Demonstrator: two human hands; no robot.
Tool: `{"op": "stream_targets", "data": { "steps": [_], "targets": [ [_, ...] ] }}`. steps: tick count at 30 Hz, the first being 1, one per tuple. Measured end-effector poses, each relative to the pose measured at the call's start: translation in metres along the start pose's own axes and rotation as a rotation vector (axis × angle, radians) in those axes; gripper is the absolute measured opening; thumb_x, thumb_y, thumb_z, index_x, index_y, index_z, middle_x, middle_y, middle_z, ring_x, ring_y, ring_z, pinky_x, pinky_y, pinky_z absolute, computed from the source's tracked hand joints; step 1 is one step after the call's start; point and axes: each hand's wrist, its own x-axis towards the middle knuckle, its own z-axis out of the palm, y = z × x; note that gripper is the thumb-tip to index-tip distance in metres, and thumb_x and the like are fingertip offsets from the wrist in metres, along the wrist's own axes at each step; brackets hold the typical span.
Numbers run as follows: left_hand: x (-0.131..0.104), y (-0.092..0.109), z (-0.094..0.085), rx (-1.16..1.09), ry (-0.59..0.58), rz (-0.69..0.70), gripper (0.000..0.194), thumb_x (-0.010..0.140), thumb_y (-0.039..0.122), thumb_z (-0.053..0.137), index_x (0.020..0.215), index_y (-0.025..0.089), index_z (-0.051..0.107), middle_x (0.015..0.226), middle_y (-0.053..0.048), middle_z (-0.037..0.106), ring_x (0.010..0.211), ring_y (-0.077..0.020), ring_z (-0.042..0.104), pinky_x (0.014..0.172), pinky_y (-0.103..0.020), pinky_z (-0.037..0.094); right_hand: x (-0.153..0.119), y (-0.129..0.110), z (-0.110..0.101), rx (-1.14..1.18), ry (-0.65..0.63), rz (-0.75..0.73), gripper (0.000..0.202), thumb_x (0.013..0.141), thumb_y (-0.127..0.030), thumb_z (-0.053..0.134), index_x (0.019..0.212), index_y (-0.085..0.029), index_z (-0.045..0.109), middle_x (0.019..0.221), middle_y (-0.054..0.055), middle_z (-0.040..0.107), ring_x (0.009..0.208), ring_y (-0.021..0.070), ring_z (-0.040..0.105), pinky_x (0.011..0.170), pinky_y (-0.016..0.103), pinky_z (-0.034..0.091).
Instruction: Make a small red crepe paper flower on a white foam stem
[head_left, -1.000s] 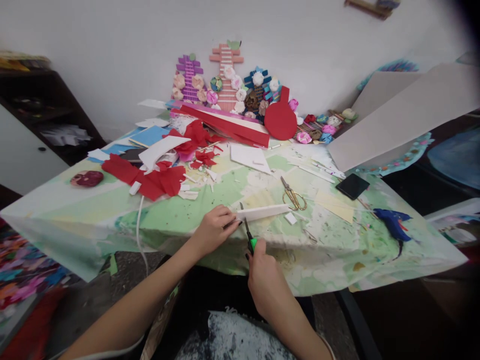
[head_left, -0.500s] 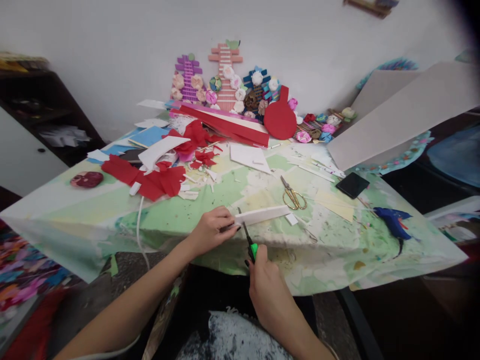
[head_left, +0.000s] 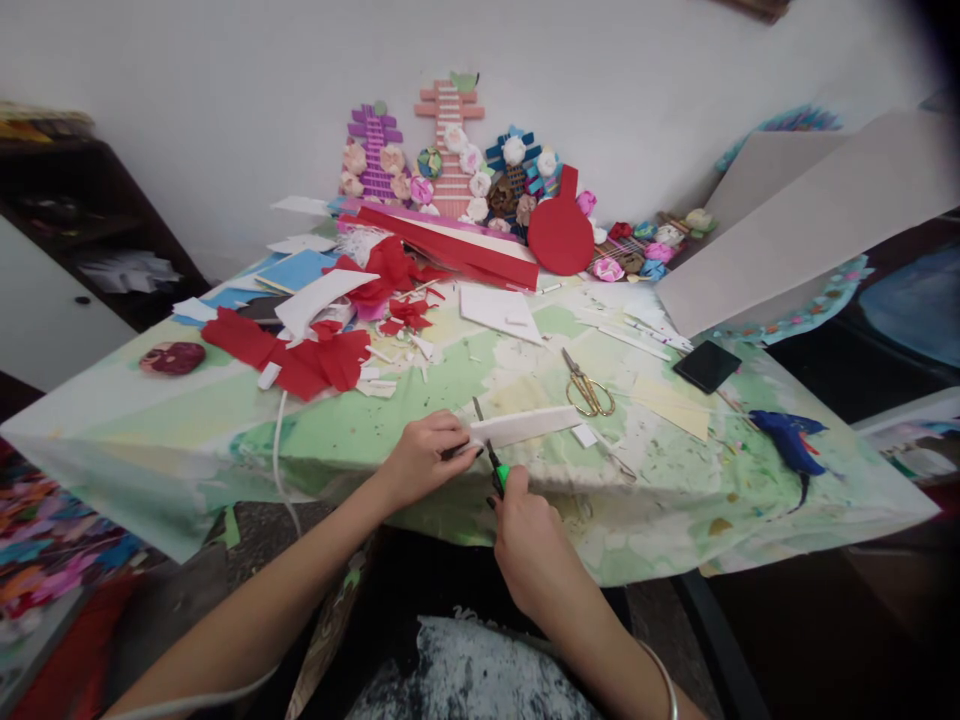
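Note:
My left hand [head_left: 429, 455] pinches the left end of a long white strip [head_left: 525, 427] near the table's front edge. A green and black cutter [head_left: 499, 474] is in my right hand [head_left: 529, 540], with its fingers wrapped round the handle. The dark blade crosses the strip close to my left fingertips, and its tip shows beyond the strip's far edge. Gold-handled scissors [head_left: 589, 388] lie behind the strip's right end. A small white piece [head_left: 584, 435] rests just in front of that end.
Red paper [head_left: 315, 368] and scraps are piled at the left. A flat white piece [head_left: 499, 313] lies mid-table. At the right are a dark phone-like slab [head_left: 707, 367], a blue glue gun [head_left: 789, 440] and a yellow sheet [head_left: 670, 407]. Behind stands a red round shape [head_left: 560, 235].
My right hand has moved slightly forward with the cutter, and the blade reaches a little further past the strip. My left hand stays on the strip's end. The view has shifted slightly.

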Motion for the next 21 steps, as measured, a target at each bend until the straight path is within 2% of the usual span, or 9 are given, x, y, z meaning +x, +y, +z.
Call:
{"op": "stream_targets", "data": {
  "steps": [7,21],
  "targets": [
    [0.0,0.002,0.002,0.053,0.024,-0.034,0.024,0.085,0.021,0.056,0.062,0.015,0.063,0.06,-0.003,0.059,0.059,-0.0122,0.055,0.056,-0.021,0.043,-0.002,0.003,0.01,0.015,-0.016,-0.003,0.023,0.094,-0.008,0.032,0.117,-0.009,0.035,0.092,0.019,0.069,0.091,0.0295,0.068,0.062,0.03,0.041],
    [0.0,0.002,0.002,0.046,0.038,-0.014,0.023,0.084,0.021,0.056,0.063,0.016,0.062,0.06,-0.003,0.059,0.06,-0.0125,0.055,0.056,-0.021,0.045,-0.01,0.008,0.01,0.082,-0.108,0.073,0.017,0.092,-0.006,0.036,0.108,-0.011,0.039,0.089,0.017,0.068,0.088,0.029,0.069,0.058,0.029,0.036]
  ]
}}
